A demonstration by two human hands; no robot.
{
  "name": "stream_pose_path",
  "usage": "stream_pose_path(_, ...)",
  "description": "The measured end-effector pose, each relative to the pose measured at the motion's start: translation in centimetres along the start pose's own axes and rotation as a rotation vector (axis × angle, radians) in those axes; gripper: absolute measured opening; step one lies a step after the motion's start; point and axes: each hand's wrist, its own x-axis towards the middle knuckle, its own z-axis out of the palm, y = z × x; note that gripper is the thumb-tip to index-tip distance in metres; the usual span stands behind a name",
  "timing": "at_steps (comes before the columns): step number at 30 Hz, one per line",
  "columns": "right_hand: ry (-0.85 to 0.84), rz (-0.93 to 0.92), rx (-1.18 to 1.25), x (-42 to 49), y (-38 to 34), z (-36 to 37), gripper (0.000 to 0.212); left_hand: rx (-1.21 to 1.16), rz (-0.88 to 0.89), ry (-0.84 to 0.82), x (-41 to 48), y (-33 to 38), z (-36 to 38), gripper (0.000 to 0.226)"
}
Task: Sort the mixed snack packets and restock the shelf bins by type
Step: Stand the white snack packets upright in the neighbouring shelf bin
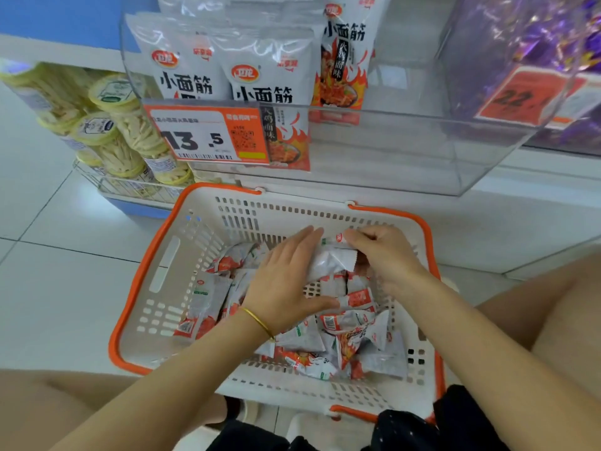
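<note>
Both hands work inside the basket [208, 209], which is white with an orange rim.

Right hand [387, 258] – fingers curled over the top edge of a white packet [331, 260], thumb tucked under, clamped on its right end. Whether it holds one packet or a small stack, cannot tell.

Left hand [286, 281] – fingers straight and together, laid flat against the left side of the same packet, thumb spread wide below it. A pressing contact, not a closed grasp. Thin gold bracelet [258, 322] on that wrist.

The packet sits between the two hands, lifted above the basket floor.

Below and to either side of the grip lie the loose packets [351, 340], white and red-orange, jumbled across the basket floor, most of them nearer the person than the hands.

Beyond the grip, up and away from the person, is a clear bin [390, 151] on the shelf. Large bags [192, 70] of the same red-and-white brand stand upright in its left part, behind a price tag [208, 135] reading 13.5.

Far left of the hands are tubs [130, 138] of pale yellow sticks. Far right, purple sweets [536, 43] fill another clear bin.
</note>
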Motion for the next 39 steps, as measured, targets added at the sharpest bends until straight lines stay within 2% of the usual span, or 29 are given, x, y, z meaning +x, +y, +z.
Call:
stream_pose_path(1,-0.030,0.078,0.098,-0.2,-0.3,0.2,0.026,0.045,-0.010,0.018,-0.1,0.4,0.5,0.098)
stream_pose_path(3,-0.091,0.200,0.252,-0.2,-0.5,-0.1,0.020,0.003,-0.055,0.107,0.0,0.7,0.7,0.071)
stream_pose_path(5,-0.153,0.250,0.258,0.1,0.5,-1.0,0.023,-0.264,-0.251,0.093,0.4,0.2,0.5,0.046)
stream_pose_path(6,-0.188,0.226,0.078,0.4,1.6,-1.5,0.023,-0.463,-0.379,0.031,0.6,-0.2,0.2,0.037)
stream_pose_path(8,-0.343,0.095,-0.678,1.0,4.5,-2.5,0.030,-0.781,-0.558,-0.060,0.6,-1.3,0.0,0.024)
stream_pose_path(10,-0.610,0.092,-1.315,1.3,8.0,-2.7,0.058,-0.983,-0.670,-0.104,0.5,-2.0,0.0,0.015)
stream_pose_path(12,-0.728,0.109,-1.607,0.8,10.4,-2.3,0.072,-1.109,-0.705,-0.112,0.4,-2.2,0.1,0.014)
stream_pose_path(13,-0.711,0.080,-1.672,0.7,11.1,-2.1,0.067,-1.122,-0.708,-0.107,0.4,-2.0,0.0,0.021)
stream_pose_path(14,-0.674,0.036,-1.704,0.6,11.6,-2.1,0.058,-1.127,-0.706,-0.098,0.4,-2.0,0.0,0.037)
stream_pose_path(16,-0.615,-0.004,-1.631,0.8,11.9,-2.1,0.042,-1.169,-0.737,-0.092,0.5,-1.9,0.0,0.068)
stream_pose_path(17,-0.593,0.010,-1.525,1.0,11.6,-2.2,0.039,-1.207,-0.754,-0.088,0.6,-1.8,-0.1,0.064)
stream_pose_path(20,-0.518,0.042,-1.231,1.2,9.0,-2.7,0.035,-1.246,-0.805,-0.074,0.8,-1.5,-0.3,0.022)
stream_pose_path(22,-0.442,-0.032,-1.087,1.3,7.0,-3.4,0.026,-1.250,-0.831,-0.068,1.0,-1.5,-0.5,0.020)
stream_pose_path(24,-0.400,-0.124,-0.985,0.9,4.9,-4.1,0.026,-1.213,-0.877,-0.057,1.6,-1.5,-0.8,0.036)
stream_pose_path(26,-0.404,-0.185,-0.904,0.4,3.0,-4.7,0.031,-1.163,-0.932,-0.070,2.2,-2.1,-0.3,0.065)
stream_pose_path(28,-0.414,-0.231,-0.817,-0.3,1.5,-4.8,0.029,-1.104,-0.896,-0.032,1.9,-2.9,0.1,0.087)
stream_pose_path(29,-0.399,-0.260,-0.764,-0.6,0.8,-4.7,0.021,-1.048,-0.864,0.003,1.6,-2.3,-0.5,0.080)
stream_pose_path(31,-0.328,-0.334,-0.654,-1.1,-0.1,-4.6,0.004,-0.946,-0.820,0.086,1.2,-2.0,-1.0,0.054)
stream_pose_path(33,-0.295,-0.412,-0.602,-1.0,-0.3,-4.9,0.013,-0.904,-0.805,0.156,1.1,-2.2,-1.0,0.038)
stream_pose_path(36,-0.385,-0.350,-0.421,-0.8,-0.9,-5.2,0.039,-0.836,-0.784,0.162,1.5,-2.1,-0.9,0.041)
stream_pose_path(38,-0.457,-0.269,-0.276,-0.6,-1.3,-4.7,0.051,-0.813,-0.806,0.074,1.5,-1.8,-0.7,0.041)
stream_pose_path(39,-0.474,-0.247,-0.236,-0.5,-1.5,-4.2,0.048,-0.925,-0.824,0.012,1.6,-1.5,-0.6,0.052)
